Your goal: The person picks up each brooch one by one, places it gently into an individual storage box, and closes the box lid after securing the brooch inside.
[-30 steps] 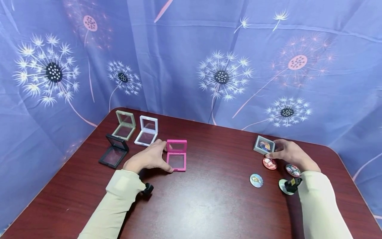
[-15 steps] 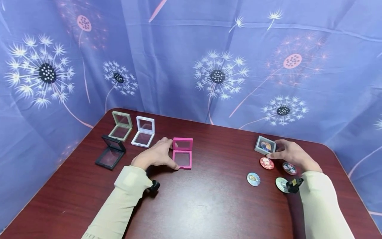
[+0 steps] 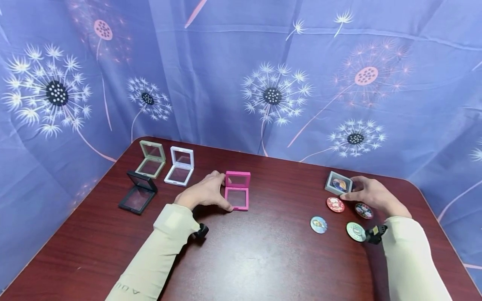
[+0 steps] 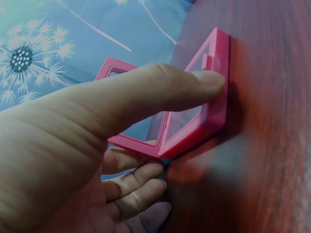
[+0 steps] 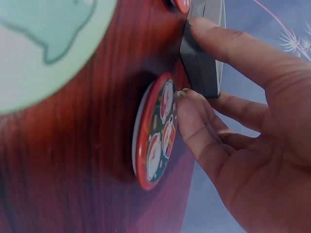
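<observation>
On the surface (image 3: pixel 263 255), the left hand (image 3: pixel 205 191) is the nearer to the open pink case (image 3: pixel 237 190), which lies just right of its fingers, its long axis running away from the person, lid raised at the far end. The fingers grasp it, thumb on the front edge, others behind the lid. The right hand's (image 3: pixel 378 196) fingers grip the grey case (image 3: pixel 333 191), which lies left of them, well apart from the pink one. The red badge (image 3: pixel 335 204) sits just below the right thumb, the dark badge (image 3: pixel 364 210) under the right palm.

Compared with a second ago, the pink case is farther right of the white case (image 3: pixel 182 167); the grey case has shifted slightly right of the red badge.
</observation>
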Motion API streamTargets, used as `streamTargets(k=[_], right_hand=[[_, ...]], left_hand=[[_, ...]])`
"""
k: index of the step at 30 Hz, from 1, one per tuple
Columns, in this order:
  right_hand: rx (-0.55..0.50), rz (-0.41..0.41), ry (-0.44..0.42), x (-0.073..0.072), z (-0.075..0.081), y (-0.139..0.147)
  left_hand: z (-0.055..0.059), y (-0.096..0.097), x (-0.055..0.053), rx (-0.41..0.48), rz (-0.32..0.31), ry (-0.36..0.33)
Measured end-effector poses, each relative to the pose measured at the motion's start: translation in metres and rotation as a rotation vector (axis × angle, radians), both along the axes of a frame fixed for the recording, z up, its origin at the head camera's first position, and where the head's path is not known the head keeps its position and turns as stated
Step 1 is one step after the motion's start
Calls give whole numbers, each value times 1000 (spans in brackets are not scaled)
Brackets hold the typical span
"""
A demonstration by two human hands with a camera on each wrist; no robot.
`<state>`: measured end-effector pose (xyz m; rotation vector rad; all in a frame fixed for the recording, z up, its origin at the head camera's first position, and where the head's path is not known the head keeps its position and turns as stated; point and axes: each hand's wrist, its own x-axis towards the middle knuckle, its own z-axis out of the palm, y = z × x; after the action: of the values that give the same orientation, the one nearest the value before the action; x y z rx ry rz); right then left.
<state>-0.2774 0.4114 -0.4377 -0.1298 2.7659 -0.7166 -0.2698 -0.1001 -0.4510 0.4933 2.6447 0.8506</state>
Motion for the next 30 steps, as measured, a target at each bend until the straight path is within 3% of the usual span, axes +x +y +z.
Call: streamTargets(k=[21,30], right_hand=[[42,-34,14,9,1,17],[67,-59,12,11,0,22]], left_hand=[[-5,30,-16,-18,-34,48],[-6,40,-19,5,-33,23]])
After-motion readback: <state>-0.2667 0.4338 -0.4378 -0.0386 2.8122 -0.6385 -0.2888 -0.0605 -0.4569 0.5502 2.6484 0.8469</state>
